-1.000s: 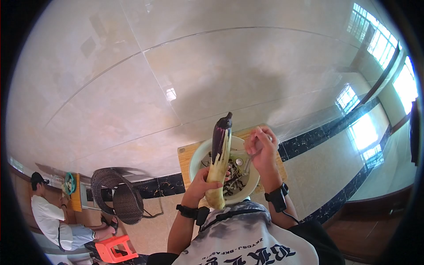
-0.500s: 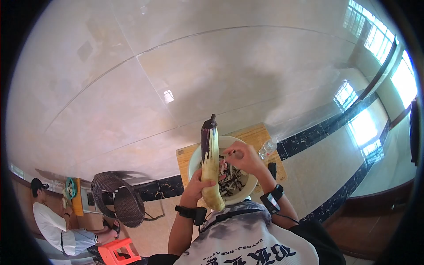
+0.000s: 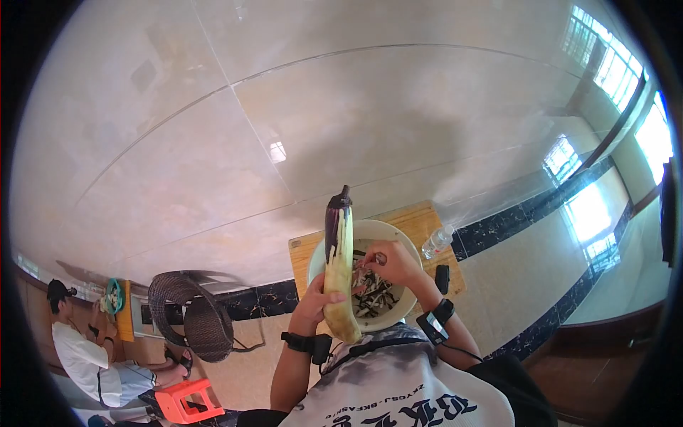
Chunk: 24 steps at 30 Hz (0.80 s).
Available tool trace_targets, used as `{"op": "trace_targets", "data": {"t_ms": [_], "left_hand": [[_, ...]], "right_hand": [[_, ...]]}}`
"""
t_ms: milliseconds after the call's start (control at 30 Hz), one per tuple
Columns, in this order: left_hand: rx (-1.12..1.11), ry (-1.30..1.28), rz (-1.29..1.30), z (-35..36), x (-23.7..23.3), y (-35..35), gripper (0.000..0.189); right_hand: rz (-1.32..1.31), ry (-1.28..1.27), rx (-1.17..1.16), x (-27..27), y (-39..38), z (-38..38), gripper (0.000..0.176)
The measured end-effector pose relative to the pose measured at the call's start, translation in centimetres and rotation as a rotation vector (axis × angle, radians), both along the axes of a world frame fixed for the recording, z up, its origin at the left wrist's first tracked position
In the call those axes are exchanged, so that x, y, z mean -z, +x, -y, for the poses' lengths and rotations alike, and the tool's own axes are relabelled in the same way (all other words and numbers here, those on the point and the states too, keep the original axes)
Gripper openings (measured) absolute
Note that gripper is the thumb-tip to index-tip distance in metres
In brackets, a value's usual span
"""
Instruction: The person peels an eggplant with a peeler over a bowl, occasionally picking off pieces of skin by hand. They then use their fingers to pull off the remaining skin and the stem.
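The left hand (image 3: 313, 304) grips a partly peeled eggplant (image 3: 340, 274) over the bowl (image 3: 380, 228)'s left side on the wooden worktop (image 3: 304, 250); the right hand (image 3: 391, 265) curls above peelings (image 3: 373, 302), whether clasping anything unclear.

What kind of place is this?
Probably a room in somebody's home. You can see a woven chair, an orange-red plastic stool, and a small wooden table with a basin on it.

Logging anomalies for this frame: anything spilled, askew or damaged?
Nothing clearly stands out. The left hand holds a partly peeled eggplant; strips lie in the bowl, and I see no spill on the visible tabletop. The bottle looks slanted, but that may be just wide-lens distortion.
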<state>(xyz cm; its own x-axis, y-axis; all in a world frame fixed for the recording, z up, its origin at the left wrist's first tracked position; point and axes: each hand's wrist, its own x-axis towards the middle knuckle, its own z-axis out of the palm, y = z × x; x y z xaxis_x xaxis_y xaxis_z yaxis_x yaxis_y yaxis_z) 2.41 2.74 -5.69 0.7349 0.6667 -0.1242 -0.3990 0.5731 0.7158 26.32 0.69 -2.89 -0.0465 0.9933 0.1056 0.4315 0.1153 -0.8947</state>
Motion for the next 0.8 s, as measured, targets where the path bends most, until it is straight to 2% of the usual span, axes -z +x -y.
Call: {"op": "trace_targets", "data": {"t_ms": [167, 267, 367, 467, 567, 667, 767, 800], "left_hand": [[-0.016, -0.022, 0.018, -0.5, 0.9, 0.0, 0.075], [-0.003, -0.018, -0.017, -0.6, 2.0, -0.3, 0.075], [0.013, -0.005, -0.040, -0.7, 2.4, -0.6, 0.076], [0.005, -0.002, -0.019, -0.4, 0.4, 0.0, 0.077], [0.008, 0.000, 0.003, -0.4, -0.2, 0.2, 0.078], [0.019, 0.005, -0.026, -0.5, -0.6, 0.0, 0.078], [0.065, 0.035, -0.091, -0.7, 0.6, -0.4, 0.077], [0.085, 0.048, -0.109, -0.6, 0.7, -0.4, 0.076]], "right_hand": [[0.045, 0.027, 0.038, 1.1, -1.7, 0.5, 0.015], [0.178, 0.051, 0.082, 1.6, -2.7, 0.1, 0.016], [0.144, 0.065, 0.083, 1.8, -2.6, 0.0, 0.015], [0.004, -0.036, 0.085, 0.8, -2.0, 0.2, 0.016], [-0.020, -0.125, 0.164, 1.0, -1.4, -0.1, 0.017], [-0.051, -0.052, 0.156, 0.9, -1.9, -0.3, 0.020], [0.043, -0.045, 0.089, 1.3, -2.7, -0.5, 0.019], [0.081, 0.028, 0.092, 1.6, -2.8, -0.5, 0.018]]}}
